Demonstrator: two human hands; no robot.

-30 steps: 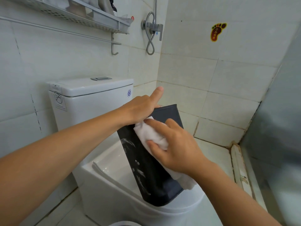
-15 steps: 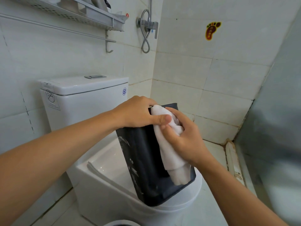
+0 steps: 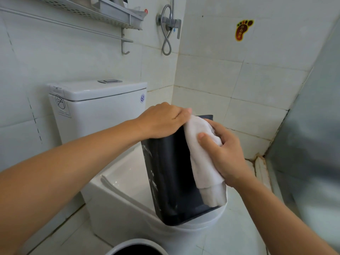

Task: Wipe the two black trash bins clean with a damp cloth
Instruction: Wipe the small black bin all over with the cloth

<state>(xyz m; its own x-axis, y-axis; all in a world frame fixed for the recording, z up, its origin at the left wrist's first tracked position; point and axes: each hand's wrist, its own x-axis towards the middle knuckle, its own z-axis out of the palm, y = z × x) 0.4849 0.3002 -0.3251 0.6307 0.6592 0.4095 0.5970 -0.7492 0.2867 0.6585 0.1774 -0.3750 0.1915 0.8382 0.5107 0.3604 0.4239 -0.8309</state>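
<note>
A black trash bin (image 3: 171,181) stands tilted on the closed white toilet lid (image 3: 125,177), with pale smears down its left face. My left hand (image 3: 163,120) lies over the bin's upper end, fingers curled over the far edge, holding it steady. My right hand (image 3: 224,155) grips a white cloth (image 3: 200,157) and presses it against the bin's upper right corner. The rest of the cloth hangs down the bin's right side. My hands hide most of the bin's upper end.
The toilet tank (image 3: 95,107) stands behind the bin against the tiled wall. A round white-rimmed container with a dark inside (image 3: 136,247) shows at the bottom edge. A metal shelf (image 3: 103,11) and a shower valve (image 3: 168,21) hang above. A frosted glass panel (image 3: 312,144) closes the right side.
My right hand has carried the cloth up the bin's face to its upper right corner. My left index finger, raised before, now curls over the bin's top with the others.
</note>
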